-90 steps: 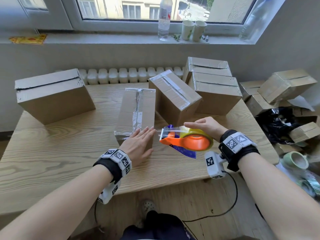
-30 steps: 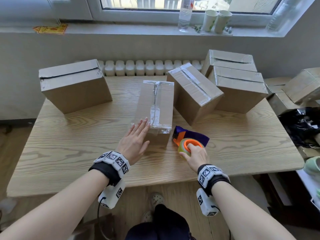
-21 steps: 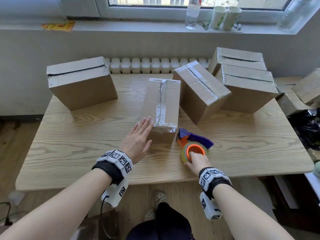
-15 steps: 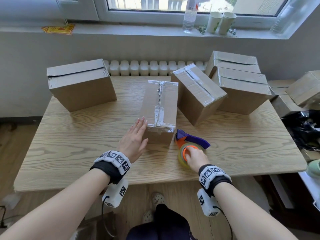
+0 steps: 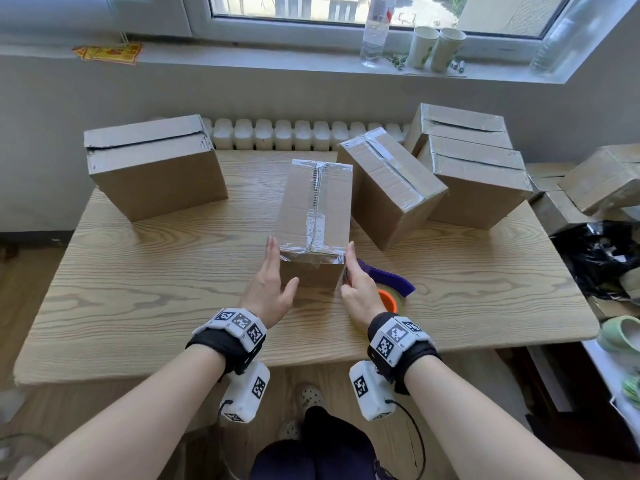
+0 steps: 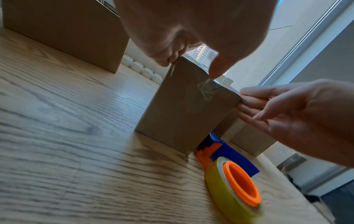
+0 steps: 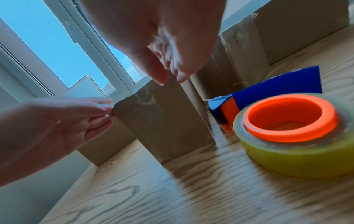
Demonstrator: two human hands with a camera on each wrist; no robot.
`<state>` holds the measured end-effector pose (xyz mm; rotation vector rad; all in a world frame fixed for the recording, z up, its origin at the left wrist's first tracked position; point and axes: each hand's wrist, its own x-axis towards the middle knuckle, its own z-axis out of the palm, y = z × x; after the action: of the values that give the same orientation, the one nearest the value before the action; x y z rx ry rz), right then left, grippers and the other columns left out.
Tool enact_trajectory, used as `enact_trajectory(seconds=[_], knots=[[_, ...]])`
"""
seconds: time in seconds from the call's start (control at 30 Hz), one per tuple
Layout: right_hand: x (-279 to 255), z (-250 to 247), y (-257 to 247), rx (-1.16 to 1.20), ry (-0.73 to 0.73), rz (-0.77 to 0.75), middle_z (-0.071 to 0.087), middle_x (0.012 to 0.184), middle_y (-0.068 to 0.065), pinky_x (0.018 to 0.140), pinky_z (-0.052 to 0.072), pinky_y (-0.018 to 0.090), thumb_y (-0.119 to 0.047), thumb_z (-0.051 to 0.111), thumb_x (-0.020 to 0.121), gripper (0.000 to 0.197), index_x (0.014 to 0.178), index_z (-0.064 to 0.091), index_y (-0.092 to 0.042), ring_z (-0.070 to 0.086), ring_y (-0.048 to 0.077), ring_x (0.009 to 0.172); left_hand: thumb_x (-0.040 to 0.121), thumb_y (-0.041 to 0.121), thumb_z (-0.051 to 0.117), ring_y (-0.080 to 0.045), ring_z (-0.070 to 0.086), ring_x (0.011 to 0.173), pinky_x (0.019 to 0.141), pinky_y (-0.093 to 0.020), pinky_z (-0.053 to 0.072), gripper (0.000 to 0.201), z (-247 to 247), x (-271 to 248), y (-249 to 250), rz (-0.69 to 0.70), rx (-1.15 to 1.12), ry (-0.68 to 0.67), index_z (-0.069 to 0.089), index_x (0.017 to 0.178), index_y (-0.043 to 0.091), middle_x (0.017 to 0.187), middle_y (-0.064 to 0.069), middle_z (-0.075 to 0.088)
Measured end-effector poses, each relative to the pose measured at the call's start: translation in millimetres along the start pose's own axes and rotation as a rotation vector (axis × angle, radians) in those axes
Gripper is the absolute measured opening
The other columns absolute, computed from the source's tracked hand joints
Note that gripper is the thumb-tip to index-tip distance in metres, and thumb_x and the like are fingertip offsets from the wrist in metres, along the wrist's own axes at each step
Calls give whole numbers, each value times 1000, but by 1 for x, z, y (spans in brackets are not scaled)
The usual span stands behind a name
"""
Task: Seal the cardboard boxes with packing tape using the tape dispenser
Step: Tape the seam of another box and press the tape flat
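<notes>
A narrow cardboard box (image 5: 313,209) (image 6: 187,109) (image 7: 162,121) with clear tape along its top seam stands mid-table. My left hand (image 5: 273,278) (image 6: 182,45) touches its near left corner with straight fingers, thumb on the front face. On the near right edge my right hand (image 5: 356,282) (image 7: 162,45) lies flat with straight fingers. The tape dispenser (image 5: 388,285) (image 6: 233,174) (image 7: 287,128), purple with an orange core and a yellowish tape roll, lies on the table beside the box, right of my right hand. Nobody holds it.
An open-seamed box (image 5: 152,168) stands at the back left of the wooden table (image 5: 156,306). A taped box (image 5: 391,188) and two more boxes (image 5: 478,188) crowd the back right. More boxes (image 5: 602,181) and a black bag (image 5: 602,258) lie beyond the right edge.
My right hand set the dispenser on the table, let go of it and moved to the box's right edge. My left hand slid from the box's front to its left corner.
</notes>
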<state>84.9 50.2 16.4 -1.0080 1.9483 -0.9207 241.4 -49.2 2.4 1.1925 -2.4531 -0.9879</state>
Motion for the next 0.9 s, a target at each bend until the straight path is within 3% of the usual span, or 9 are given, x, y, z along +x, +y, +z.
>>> enact_trajectory(seconds=[0.1,0.17,0.23,0.3,0.4,0.53,0.7,0.8,0.9], knots=[[1,5,3,36,82,-61,18,157,1,108,12,7,12,39,84,76,152,15,-14,18,11,144,97,23,45,1,7,139,103,-13,10,60,0,3,2,-20,-67,66,17,149,13,158,1,4],[6,1,4,43,200,-137,30,153,4,114,17,17,3,47,90,56,144,38,-11,26,11,142,96,21,48,-13,30,137,105,-19,24,43,-7,9,1,28,-104,161,43,139,16,151,-6,28],[14,-6,8,11,274,-179,39,149,4,114,23,21,-11,54,95,41,135,51,-13,35,10,138,94,21,54,-23,51,117,96,-33,44,31,-13,18,-1,93,-74,219,60,124,17,132,-13,46],[21,-12,13,-66,283,-210,41,148,2,110,27,17,-19,56,95,36,131,57,-17,40,10,134,90,23,60,-24,58,98,80,-40,52,25,-15,27,-5,136,-38,217,69,113,19,117,-15,52],[29,-14,23,-148,315,-270,44,146,2,104,35,17,-18,60,92,33,125,63,-21,48,11,127,83,21,68,-22,59,84,69,-39,55,20,-15,36,-11,186,-38,205,73,103,20,107,-15,55],[34,-14,36,-156,375,-375,50,140,5,102,42,24,-3,62,89,35,118,66,-21,50,6,120,78,8,72,-16,56,72,63,-26,50,23,-13,39,-20,270,-41,251,75,97,21,95,-14,58],[45,-16,34,-222,419,-443,55,134,14,103,46,38,11,61,81,41,112,70,-15,52,15,122,76,8,75,-15,53,67,59,-24,47,21,-15,45,-20,283,-30,253,76,92,22,87,-10,56],[38,-15,27,-370,413,-533,53,137,11,106,38,24,5,59,80,40,115,69,-11,49,19,128,78,23,75,-18,56,70,57,-30,50,12,-22,45,-15,228,0,214,76,89,25,89,-2,53],[41,-11,12,-457,341,-643,56,134,12,106,35,24,-12,57,88,35,122,63,-5,50,20,127,74,35,76,-15,53,67,57,-27,47,18,-27,49,-6,227,75,183,76,85,21,86,3,50]])
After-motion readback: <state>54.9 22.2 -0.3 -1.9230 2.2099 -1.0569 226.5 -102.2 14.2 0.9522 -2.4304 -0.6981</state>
